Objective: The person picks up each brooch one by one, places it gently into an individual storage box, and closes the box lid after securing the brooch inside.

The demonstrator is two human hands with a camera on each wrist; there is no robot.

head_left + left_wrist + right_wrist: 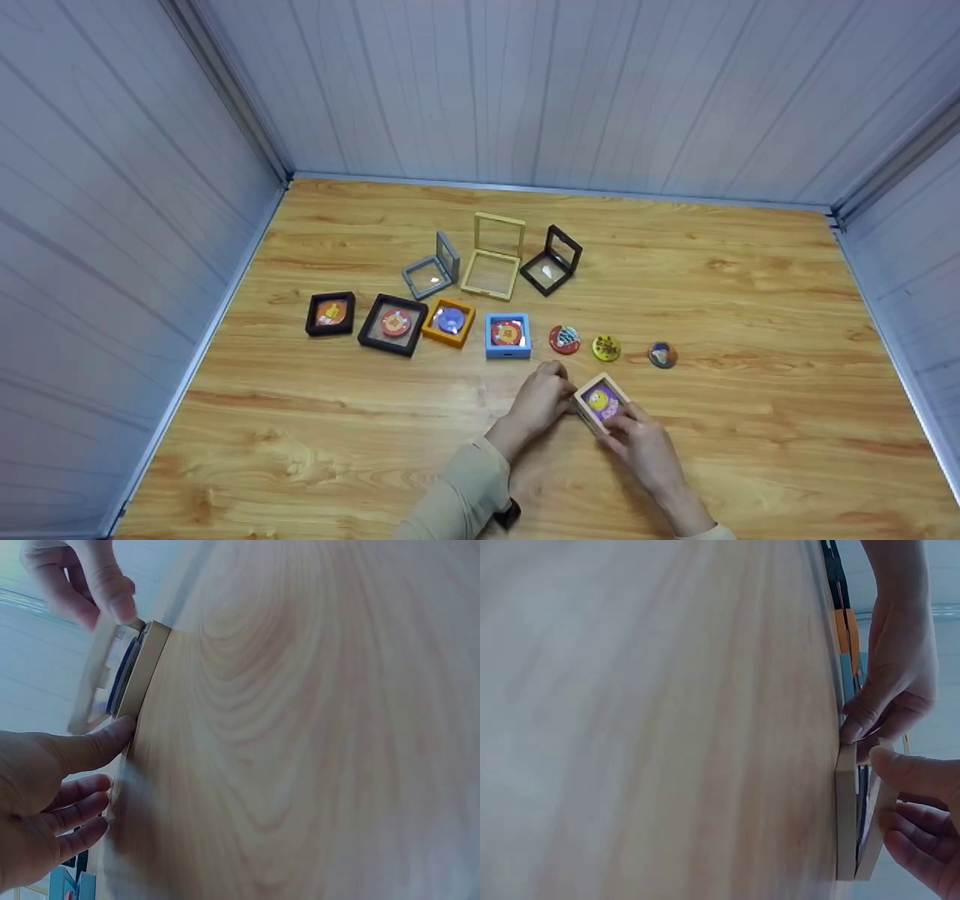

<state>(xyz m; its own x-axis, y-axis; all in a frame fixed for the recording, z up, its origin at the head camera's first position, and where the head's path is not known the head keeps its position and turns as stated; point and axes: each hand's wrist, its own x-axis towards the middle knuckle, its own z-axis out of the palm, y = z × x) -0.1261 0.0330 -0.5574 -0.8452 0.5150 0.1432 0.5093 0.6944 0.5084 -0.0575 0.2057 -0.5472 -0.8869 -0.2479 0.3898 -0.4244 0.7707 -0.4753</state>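
A small beige display frame with a purple and yellow round badge inside lies on the table between both hands. Its two halves stand slightly apart, as both wrist views show. My right hand pinches the upper half between thumb and fingers. At the other end, my left hand holds the lower half, thumb against its edge; the remaining left fingers extend loosely. Just beyond the hands lie three loose badges: red, yellow-green and blue-orange.
Left of the badges sit closed frames holding badges: light blue, orange, large black and small black. Behind them stand hinged-open frames: grey, gold and dark. Panels wall the table.
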